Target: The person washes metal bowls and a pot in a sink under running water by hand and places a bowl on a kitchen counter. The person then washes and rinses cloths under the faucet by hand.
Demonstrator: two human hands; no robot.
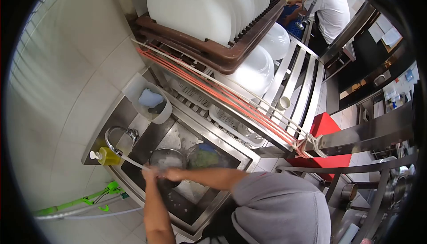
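Over the sink (pixel 207 205), my two hands are close together. My left hand (pixel 150 172) is closed around the end of a pale hose (pixel 133 161) that runs from the curved tap (pixel 114 133). Beside it, my right hand (pixel 172 174) is at the near edge of a round metal bowl (pixel 167 156) with whitish, foamy water in it. Blur hides the fingers of that hand and anything in them. To the right of the bowl lies a second round vessel with a green scrubber-like mass (pixel 204 158) and something blue (pixel 207 147).
A soap bottle (pixel 107 156) stands left of the tap. A plastic tub (pixel 158 115) holds a light-blue cloth (pixel 150 98). Above the sink, a brown rack (pixel 189 39) of white plates (pixel 189 6) overhangs a slatted shelf (pixel 284 72). A person in a white shirt (pixel 332 12) works at the back right.
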